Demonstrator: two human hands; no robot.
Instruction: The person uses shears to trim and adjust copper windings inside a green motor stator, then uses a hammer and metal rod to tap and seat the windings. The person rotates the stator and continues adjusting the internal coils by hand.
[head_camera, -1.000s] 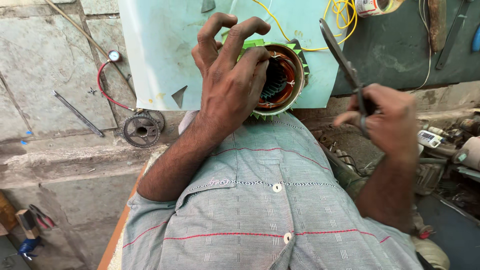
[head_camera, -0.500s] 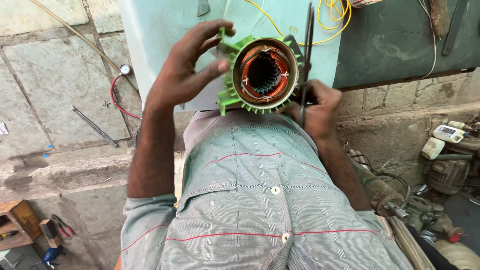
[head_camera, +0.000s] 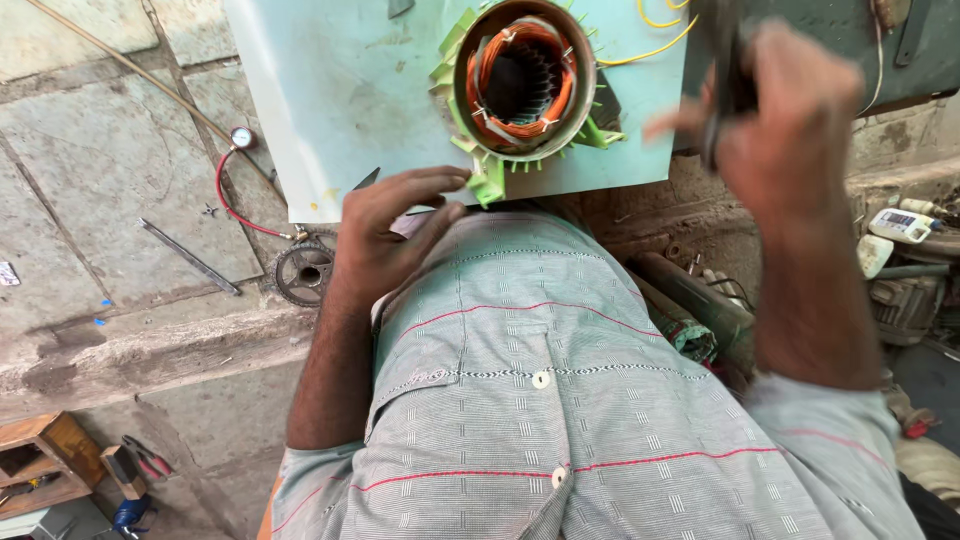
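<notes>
A motor stator (head_camera: 520, 80) with copper windings and green insulating paper tabs lies on a pale blue-green sheet (head_camera: 340, 100) in front of me. My left hand (head_camera: 390, 235) rests at the sheet's near edge, fingers spread, fingertips just touching the lowest green tab (head_camera: 488, 185). It holds nothing. My right hand (head_camera: 790, 130) is raised to the right of the stator, blurred, closed around a dark scissors-like tool (head_camera: 722, 80). My grey striped shirt fills the lower middle of the view.
On the stone floor to the left lie a sprocket (head_camera: 303, 272), a red hose with a gauge (head_camera: 238, 138) and a metal rod (head_camera: 190, 257). A wooden box (head_camera: 40, 465) and red-handled pliers (head_camera: 148, 460) sit lower left. A white meter (head_camera: 900, 225) and motor parts (head_camera: 690, 310) crowd the right.
My left hand has come off the stator's rim and dropped to the sheet's near edge. My right hand has lifted up and away to the right with the tool.
</notes>
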